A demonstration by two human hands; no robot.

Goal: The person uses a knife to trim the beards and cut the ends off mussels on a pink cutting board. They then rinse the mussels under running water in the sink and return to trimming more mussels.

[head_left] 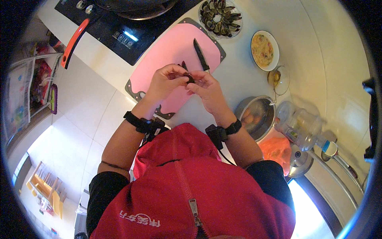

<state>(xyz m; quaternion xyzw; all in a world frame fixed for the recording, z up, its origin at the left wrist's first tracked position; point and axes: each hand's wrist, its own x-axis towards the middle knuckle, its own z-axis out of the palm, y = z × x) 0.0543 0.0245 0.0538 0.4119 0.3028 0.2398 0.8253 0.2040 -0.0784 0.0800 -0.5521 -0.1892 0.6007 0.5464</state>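
Note:
Above the near part of a pink cutting board [167, 53] with a grey rim, both hands meet at a small dark piece of food [189, 78], perhaps preserved egg. My left hand [167, 80] pinches it from the left side, and my right hand [206, 89] holds it from the right. Another dark sliver [183, 65] shows just beyond the fingertips; whether it lies on the board or is held, I cannot tell. A knife with a dark serrated blade [200, 53] rests on the board beyond my right hand, its handle mostly hidden.
A plate of dark wedges [217, 18] stands beyond the board, with a bowl of food [264, 50] and a small glass bowl [280, 79] to its right. A metal basin [256, 118] and plastic jug [301, 128] are nearer. A red-handled pan [74, 43] sits over the cooktop [119, 38].

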